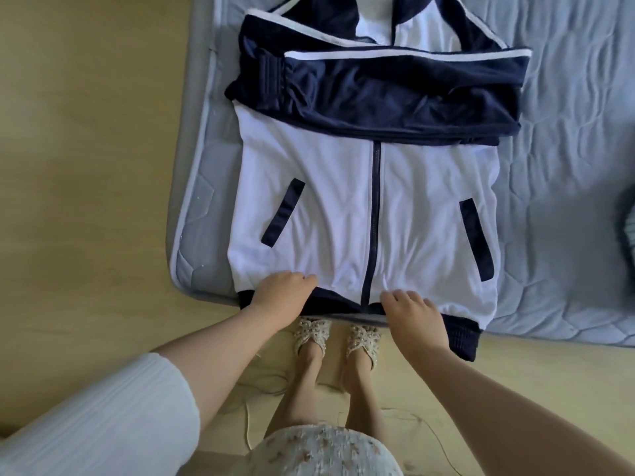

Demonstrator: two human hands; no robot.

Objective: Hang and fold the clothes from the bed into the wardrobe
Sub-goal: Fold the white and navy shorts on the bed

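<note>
The jacket (343,207) lies flat and zipped on the bed (567,166) corner, with its sleeves (395,97) folded across the chest. The left hand (281,293) and right hand (412,310) pinch its hem. Risk: uneven lifting by the 2 hands dislodges the sleeves and skews the fold.

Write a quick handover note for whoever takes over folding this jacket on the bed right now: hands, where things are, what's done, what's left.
Left hand: grips the jacket at its bottom edge, left of the zip.
Right hand: grips the same edge, just right of the zip.
Jacket: front up, zipped, flat on the bed, bottom edge at the near side.
Done: navy sleeves folded across the chest.
Left: fold the bottom up, then carry it to the wardrobe, which is not in view.
</note>
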